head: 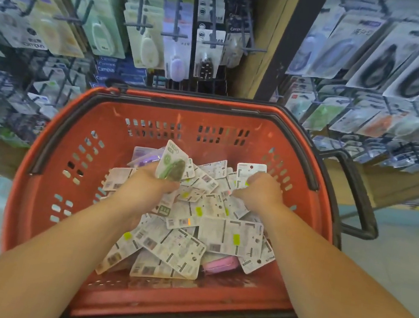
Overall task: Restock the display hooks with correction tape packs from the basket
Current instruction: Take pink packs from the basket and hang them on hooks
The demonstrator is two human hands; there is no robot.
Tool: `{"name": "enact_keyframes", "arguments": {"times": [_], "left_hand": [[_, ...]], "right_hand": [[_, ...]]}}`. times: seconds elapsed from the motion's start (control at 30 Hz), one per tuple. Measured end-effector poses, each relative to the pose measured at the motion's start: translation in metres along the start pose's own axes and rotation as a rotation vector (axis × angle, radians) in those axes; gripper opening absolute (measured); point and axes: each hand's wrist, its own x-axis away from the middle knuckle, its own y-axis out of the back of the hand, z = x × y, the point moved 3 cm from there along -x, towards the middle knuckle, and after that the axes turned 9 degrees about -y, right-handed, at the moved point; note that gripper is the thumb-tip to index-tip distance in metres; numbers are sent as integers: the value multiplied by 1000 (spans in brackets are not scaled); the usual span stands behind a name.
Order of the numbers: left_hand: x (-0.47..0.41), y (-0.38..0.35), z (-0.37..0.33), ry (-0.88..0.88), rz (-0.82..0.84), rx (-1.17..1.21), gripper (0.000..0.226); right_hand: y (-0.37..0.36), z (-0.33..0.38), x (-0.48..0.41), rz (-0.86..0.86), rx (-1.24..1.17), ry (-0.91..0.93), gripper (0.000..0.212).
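One green pack point(172, 165) gripped in left hand point(146, 181); right hand point(260, 190) fingers buried, unclear.

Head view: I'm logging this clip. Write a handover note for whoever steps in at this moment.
Left hand: grips a green correction tape pack, upright above the pile of packs.
Right hand: down in the pile, fingers curled on a white-backed pack.
Red basket: below the display hooks, holding the pile.
Done: two packs picked; hooks already carry rows of packs.
Left: hang both, then work through the basket.
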Motion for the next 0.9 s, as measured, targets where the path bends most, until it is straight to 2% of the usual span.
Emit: {"name": "enact_keyframes", "arguments": {"times": [0.17,0.3,0.37,0.43,0.57,0.63,0.67,0.73,0.8,0.9], "left_hand": [[1,-4,-1,-22,42,5,26],[6,-7,-9,-85,43,6,22],[7,-7,-12,-142,31,-10,26],[10,-8,-18,-225,19,-46,33],[17,-19,-29,-318,98,-85,32],[19,-22,-29,-318,141,-59,22],[20,-23,-30,-319,166,-32,26],[19,-20,-28,-315,201,8,49],[17,-18,-25,-316,203,-7,64],[13,-16,-21,-311,143,-47,56]], "right_hand": [[6,5,12,159,-8,3,37],[34,10,22,-23,-354,79,30],[53,15,29,-125,-363,171,25],[70,23,40,-119,-462,222,19],[70,47,63,129,-702,233,6],[57,56,69,269,-840,148,13],[52,60,71,319,-912,108,15],[45,64,75,430,-1059,36,12],[39,67,79,576,-1191,-29,8],[32,72,84,734,-1308,-59,15]]}}
